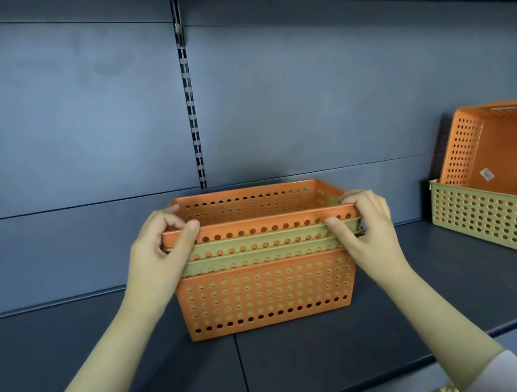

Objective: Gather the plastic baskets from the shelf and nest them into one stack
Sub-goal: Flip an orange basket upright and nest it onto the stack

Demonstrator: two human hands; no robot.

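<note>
Both our hands, left hand (pixel 158 259) and right hand (pixel 365 229), pinch the top orange basket's (pixel 260 226) rim ends (squaring it) to seat it into the stack (pixel 267 292).

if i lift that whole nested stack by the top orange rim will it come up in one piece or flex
The stack probably feels light: thin, perforated plastic, nothing inside. The top basket sits loosely nested, so it may lift off alone. The rim likely flexes a little; both hands on opposite ends should steady it.
</note>
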